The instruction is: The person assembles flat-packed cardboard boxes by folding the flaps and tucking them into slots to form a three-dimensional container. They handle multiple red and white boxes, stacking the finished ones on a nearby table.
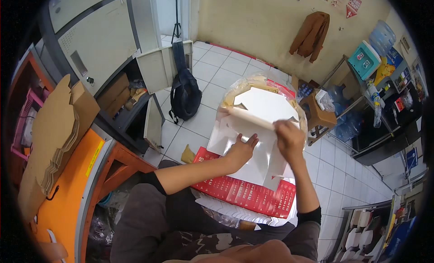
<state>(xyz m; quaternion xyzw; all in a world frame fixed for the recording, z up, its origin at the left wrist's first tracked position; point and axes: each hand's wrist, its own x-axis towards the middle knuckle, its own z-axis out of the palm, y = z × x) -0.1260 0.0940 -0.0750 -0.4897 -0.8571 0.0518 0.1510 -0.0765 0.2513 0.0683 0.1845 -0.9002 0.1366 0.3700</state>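
Note:
A partly folded white cardboard box [246,169] lies before me, its glossy inside facing up. Its far panel [264,101] stands past a raised fold that is smeared by motion. My left hand [240,151] presses on the inside of the box, its fingers apart and nothing held. At the right end of the fold, my right hand [289,135] is closed on the box's edge; its fingertips are partly hidden. Under the near side of the box is a stack of red and white flat cartons [244,194], just in front of my lap.
Brown cardboard sheets [52,136] lean over an orange table [68,197] at left. Beyond it stand open metal lockers [101,43] and a hanging black backpack [185,94]. To the right are a brown stool [320,110], a dark desk [384,123] and a rack of cartons [361,233].

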